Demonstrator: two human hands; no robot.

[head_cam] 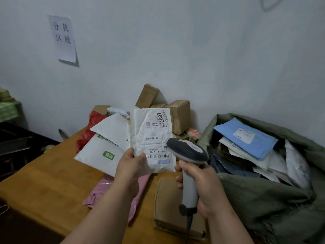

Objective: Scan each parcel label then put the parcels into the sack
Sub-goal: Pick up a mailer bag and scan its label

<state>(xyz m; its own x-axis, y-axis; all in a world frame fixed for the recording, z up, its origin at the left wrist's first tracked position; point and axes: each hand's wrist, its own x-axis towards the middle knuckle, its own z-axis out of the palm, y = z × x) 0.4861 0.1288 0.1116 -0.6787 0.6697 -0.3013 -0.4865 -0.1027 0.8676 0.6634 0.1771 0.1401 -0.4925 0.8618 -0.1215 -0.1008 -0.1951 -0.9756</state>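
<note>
My left hand (130,166) holds a white parcel bag (105,148) upright above the table, its crumpled shipping label (153,136) with barcodes facing me. My right hand (198,182) grips the handle of a grey barcode scanner (187,152), whose head sits just right of the label's lower barcode. At the right, a green sack (263,205) stands open, filled with several parcels, a blue mailer (246,136) on top.
On the wooden table (45,184) lie a pink mailer (140,187) under my left forearm, a flat cardboard parcel (167,208), a red bag (88,132) and several brown boxes (179,115) against the wall. A paper sign (64,37) hangs on the wall.
</note>
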